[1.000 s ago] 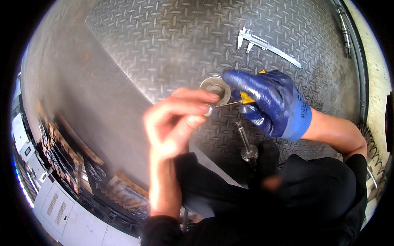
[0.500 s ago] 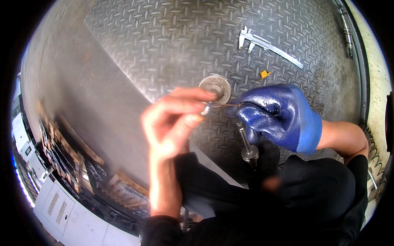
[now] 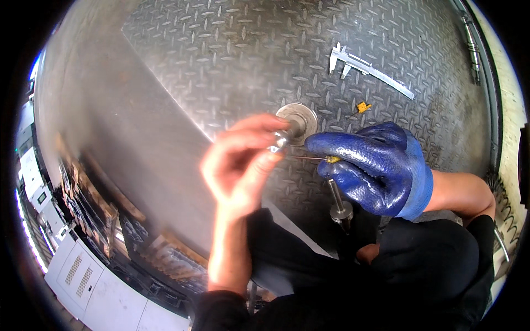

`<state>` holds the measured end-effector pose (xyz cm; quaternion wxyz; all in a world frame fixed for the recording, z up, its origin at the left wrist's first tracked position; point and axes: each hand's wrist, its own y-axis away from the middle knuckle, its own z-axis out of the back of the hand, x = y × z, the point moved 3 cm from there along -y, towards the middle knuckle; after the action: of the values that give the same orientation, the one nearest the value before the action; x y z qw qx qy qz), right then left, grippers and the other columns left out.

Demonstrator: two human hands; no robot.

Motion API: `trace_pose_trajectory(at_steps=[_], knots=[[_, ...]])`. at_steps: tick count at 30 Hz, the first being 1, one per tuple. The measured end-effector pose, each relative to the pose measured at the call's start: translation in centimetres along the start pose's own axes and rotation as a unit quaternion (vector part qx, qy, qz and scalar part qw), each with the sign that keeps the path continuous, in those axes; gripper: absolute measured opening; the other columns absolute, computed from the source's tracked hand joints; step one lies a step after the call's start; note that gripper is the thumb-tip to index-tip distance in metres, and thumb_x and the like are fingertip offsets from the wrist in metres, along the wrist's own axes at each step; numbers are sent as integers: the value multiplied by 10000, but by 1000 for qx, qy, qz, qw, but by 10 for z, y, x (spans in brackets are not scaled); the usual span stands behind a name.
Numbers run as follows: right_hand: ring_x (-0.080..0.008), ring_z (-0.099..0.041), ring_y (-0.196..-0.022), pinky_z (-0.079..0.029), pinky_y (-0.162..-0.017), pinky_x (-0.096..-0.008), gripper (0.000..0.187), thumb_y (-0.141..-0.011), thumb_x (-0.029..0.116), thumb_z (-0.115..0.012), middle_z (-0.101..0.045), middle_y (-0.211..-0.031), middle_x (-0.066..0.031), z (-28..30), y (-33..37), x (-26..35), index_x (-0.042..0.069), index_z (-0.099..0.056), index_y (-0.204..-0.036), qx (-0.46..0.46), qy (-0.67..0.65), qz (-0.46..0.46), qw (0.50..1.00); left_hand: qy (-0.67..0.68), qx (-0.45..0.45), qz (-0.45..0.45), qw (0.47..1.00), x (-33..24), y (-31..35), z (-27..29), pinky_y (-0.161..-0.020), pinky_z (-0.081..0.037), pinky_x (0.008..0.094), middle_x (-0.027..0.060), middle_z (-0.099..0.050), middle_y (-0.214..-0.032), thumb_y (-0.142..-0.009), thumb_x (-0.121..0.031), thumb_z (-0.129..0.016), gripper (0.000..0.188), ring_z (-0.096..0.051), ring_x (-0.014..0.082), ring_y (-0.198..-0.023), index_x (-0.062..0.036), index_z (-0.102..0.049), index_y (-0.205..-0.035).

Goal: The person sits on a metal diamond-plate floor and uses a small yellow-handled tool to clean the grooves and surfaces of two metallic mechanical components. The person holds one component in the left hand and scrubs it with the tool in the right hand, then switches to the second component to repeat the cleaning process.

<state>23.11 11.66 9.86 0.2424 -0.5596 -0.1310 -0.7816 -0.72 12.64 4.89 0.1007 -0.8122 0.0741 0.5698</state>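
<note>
A bare left hand [image 3: 237,160] and a gloved right hand [image 3: 378,168] face each other above a diamond-pattern metal plate [image 3: 254,60].
The left hand is nearly closed, its thumb and fingertips pinching a small shiny metal piece [image 3: 279,142], which looks rounded, though blur hides its exact shape; the right hand, in blue, pinches a thin rod tool [image 3: 332,159] by its yellow end, its shank pointing toward the left thumb, contact unclear. Below them, near the person's black-clad legs [image 3: 425,254], is a metal shaft with a round collar [image 3: 341,209]; just beyond the left fingertips sits a flanged metal disc [image 3: 302,116], then a small yellow piece [image 3: 362,107] and, farther off, a silver caliper [image 3: 370,70].
</note>
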Motion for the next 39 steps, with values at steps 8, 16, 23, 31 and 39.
trace_pose_trajectory(at_steps=[8,16,23,31,39], knots=[[-271,-780,-783,-595,-686,-386,469,-945,104,-756,-772,-916,-148,-7,4,-4,-21,-659,-1386,26,-63,-42,997,-30,7,-2,1000,-1,-2,1,-934,-635,385,280,-726,-1242,-933,31,-790,219,-738,312,-1127,27,-694,-1130],[-302,-792,-838,-610,-727,-389,513,-914,78,-784,-777,-1005,-188,-1,-2,5,-10,-648,-1401,38,-28,-68,997,-32,4,9,999,-1,-1,-2,-956,-622,398,258,-747,-1222,-904,20,-820,219,-740,320,-1132,23,-743,-1108],[-307,-778,-767,-597,-681,-394,517,-905,81,-788,-769,-934,-180,0,-1,6,-6,-652,-1396,26,5,-53,998,-47,4,11,999,-1,-1,-1,-961,-615,402,248,-750,-1239,-899,3,-828,231,-741,330,-1142,17,-752,-1117],[-291,-762,-709,-586,-635,-392,496,-908,101,-778,-762,-872,-157,-2,-1,0,-26,-662,-1374,21,17,-47,999,-28,1,8,1000,-1,-2,-3,-974,-615,411,248,-749,-1237,-910,16,-811,227,-737,335,-1154,20,-752,-1129],[-281,-775,-742,-602,-656,-386,495,-913,114,-784,-777,-937,-165,-1,1,-1,-17,-666,-1376,39,8,-60,997,-38,3,9,999,-1,-2,-2,-999,-597,437,254,-747,-1246,-925,12,-796,214,-729,348,-1170,23,-760,-1136]])
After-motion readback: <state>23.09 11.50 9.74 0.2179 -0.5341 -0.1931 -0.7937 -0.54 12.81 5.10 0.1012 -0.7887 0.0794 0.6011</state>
